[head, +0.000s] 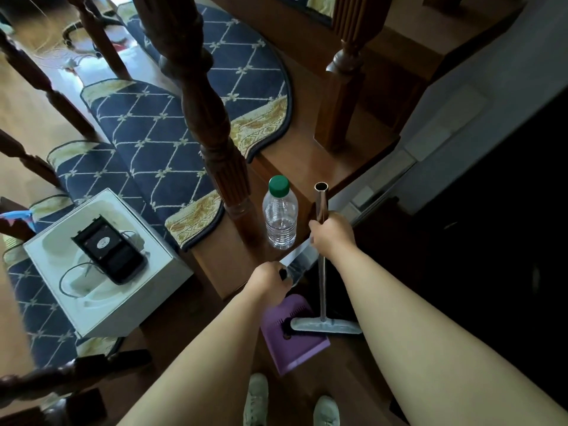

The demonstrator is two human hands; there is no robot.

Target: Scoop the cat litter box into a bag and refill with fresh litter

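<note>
- Wooden floor at the foot of a staircase fills the near ground, with the person's shoes (256, 398) closest. No litter box, bag or fresh litter is in view, so I judge this to be fetching or using the sweeping tools.
- Below both sets of fingers, the purple dustpan (285, 348) lies flat on the floor. Its long axis runs from the shoes toward the stairs.
- The broom head (325, 325) lies crosswise on the dustpan, its dark bristles toward the left.
- The left hand (270, 279) has its fingers curled round the dark grip of the dustpan handle (296, 256), which slants up and away.
- The right hand (330, 233) is wrapped round the broom pole (321, 201), which stands nearly upright. Its open tube end is just above those fingers.
- To do this well, keep the dustpan's lip pressed flat, sweep in short strokes and lift both tools level.
- Just left of the right fingers a capped bottle (280, 216) stands on a step.
- Far left of the left fingers sits a white box (153, 247), with blue stair rugs (147, 124) beyond.
</note>
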